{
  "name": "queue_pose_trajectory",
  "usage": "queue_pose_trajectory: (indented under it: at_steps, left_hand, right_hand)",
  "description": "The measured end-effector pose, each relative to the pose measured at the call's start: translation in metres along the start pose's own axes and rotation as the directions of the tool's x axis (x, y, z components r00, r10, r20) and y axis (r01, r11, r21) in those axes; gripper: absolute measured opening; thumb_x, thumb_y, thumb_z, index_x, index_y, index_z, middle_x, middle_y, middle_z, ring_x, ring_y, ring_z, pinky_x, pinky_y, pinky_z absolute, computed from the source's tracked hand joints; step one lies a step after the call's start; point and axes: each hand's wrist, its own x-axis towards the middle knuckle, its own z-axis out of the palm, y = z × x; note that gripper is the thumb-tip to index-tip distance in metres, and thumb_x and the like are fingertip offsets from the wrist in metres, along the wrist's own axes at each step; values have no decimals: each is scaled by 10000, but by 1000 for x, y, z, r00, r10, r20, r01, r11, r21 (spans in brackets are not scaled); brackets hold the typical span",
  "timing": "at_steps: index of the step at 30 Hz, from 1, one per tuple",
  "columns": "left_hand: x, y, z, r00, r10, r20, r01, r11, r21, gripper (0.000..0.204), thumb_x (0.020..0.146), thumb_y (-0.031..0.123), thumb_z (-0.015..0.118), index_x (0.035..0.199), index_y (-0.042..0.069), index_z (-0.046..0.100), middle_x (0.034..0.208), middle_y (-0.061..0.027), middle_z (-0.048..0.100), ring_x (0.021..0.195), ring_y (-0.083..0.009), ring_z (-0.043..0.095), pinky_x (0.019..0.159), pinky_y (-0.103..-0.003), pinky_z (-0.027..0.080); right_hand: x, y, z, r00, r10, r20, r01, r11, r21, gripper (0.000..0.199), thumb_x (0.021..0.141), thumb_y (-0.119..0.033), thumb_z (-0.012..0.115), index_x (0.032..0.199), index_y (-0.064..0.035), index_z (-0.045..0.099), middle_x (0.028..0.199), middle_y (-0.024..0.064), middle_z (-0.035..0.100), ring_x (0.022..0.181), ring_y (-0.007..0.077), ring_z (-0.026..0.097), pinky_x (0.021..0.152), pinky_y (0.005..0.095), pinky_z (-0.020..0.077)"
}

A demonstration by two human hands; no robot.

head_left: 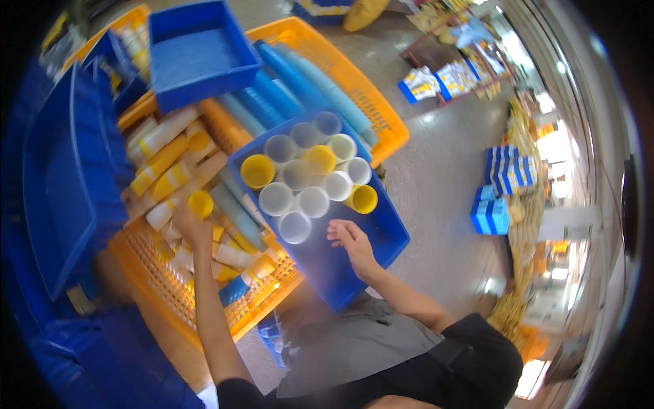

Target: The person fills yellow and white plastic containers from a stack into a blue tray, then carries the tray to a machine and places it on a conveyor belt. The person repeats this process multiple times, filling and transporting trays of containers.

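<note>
In the orange basket on the left, my left hand [194, 225] reaches among white and yellow tubes. Its fingers are closed around a yellow tube [201, 203], whose round mouth shows beside them; the fingertips are partly hidden. To the right, a blue tray [388, 244] holds several upright tubes with open mouths, mostly white [295, 227], some yellow [257, 171]. My right hand [351, 242] hovers over the near part of this tray, close to the front white tubes. Its fingers are loosely bent and apart, with nothing visible in them.
Blue tubes [279, 85] lie in the far orange basket [388, 133], under the tray's far side. A shallow blue bin [201, 51] rests at the far left. Large blue bins [68, 184] stand along the left. Packed blue crates [507, 170] sit on the floor to the right.
</note>
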Motion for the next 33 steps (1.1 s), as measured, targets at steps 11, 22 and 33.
queue_pose_trajectory:
  at_steps: [11, 22, 33]
  left_hand:
    - [-151, 262, -201, 952, 225, 207, 4, 667, -745, 911, 708, 119, 841, 1484, -15, 383, 1469, -204, 482, 1314, -361, 507, 1112, -474, 402]
    - [-165, 301, -210, 977, 205, 51, -199, 974, -107, 334, 801, -47, 591, 1109, -41, 720, 1032, -204, 737, 873, -364, 706, 778, -428, 573]
    - [-183, 345, -245, 932, 235, -278, -252, 967, -26, 259, 811, -63, 680, 1059, -20, 738, 967, -174, 756, 893, -322, 741, 822, -394, 590]
  right_hand:
    - [-66, -63, 26, 830, 2, 558, -520, 368, 771, 443, 1013, -374, 584, 1277, -29, 499, 1093, 95, 650, 979, 215, 663, 869, 365, 546]
    - [-58, -31, 10, 682, 196, 705, -719, 355, 598, 494, 1003, -388, 610, 1279, 14, 528, 1152, 107, 660, 1034, 234, 668, 929, 373, 537]
    - [-16, -7, -14, 957, -10, 290, -159, 817, 554, 394, 1050, -374, 496, 1250, -36, 527, 1114, 123, 655, 1080, 272, 645, 980, 422, 513]
